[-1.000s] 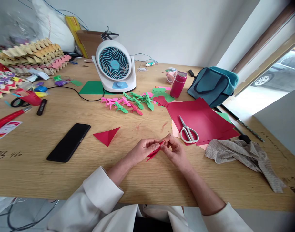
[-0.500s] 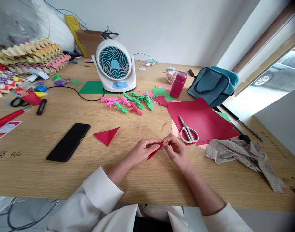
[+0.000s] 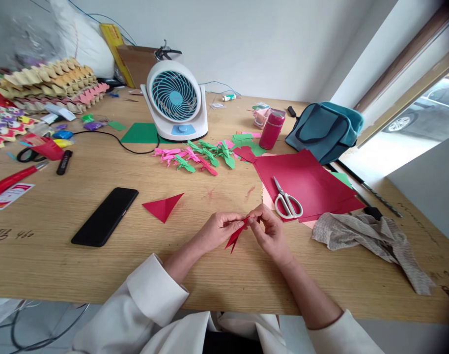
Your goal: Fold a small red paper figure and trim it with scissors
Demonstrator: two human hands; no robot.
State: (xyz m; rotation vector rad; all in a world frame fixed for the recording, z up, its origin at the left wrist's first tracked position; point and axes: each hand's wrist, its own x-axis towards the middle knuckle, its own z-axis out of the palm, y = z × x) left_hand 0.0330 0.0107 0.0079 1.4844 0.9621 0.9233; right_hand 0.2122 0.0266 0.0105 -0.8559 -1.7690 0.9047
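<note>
A small piece of folded red paper (image 3: pixel 235 239) is pinched between both hands above the wooden table, with two pointed ends hanging down toward me. My left hand (image 3: pixel 224 227) grips it from the left, thumb on top. Fingertips of my right hand (image 3: pixel 267 230) are closed on its upper end, partly hiding it. To the left lies a red paper triangle (image 3: pixel 163 207) with a crease. White-handled scissors (image 3: pixel 288 203) rest on a stack of red paper sheets (image 3: pixel 301 177) just right of my hands. Folded green and pink paper figures (image 3: pixel 195 156) lie in a group farther back.
A black phone (image 3: pixel 105 216) lies at left, near a red-handled tool (image 3: pixel 14 181) and a red cup (image 3: pixel 49 147). Behind are a white fan (image 3: pixel 176 98), a red flask (image 3: pixel 272 130) and a teal bag (image 3: pixel 323 130). A patterned cloth (image 3: pixel 368 241) lies at right.
The folded red paper has turned and spread at its lower end, so two points now show where one narrow edge showed before. Both hands stay nearly in place.
</note>
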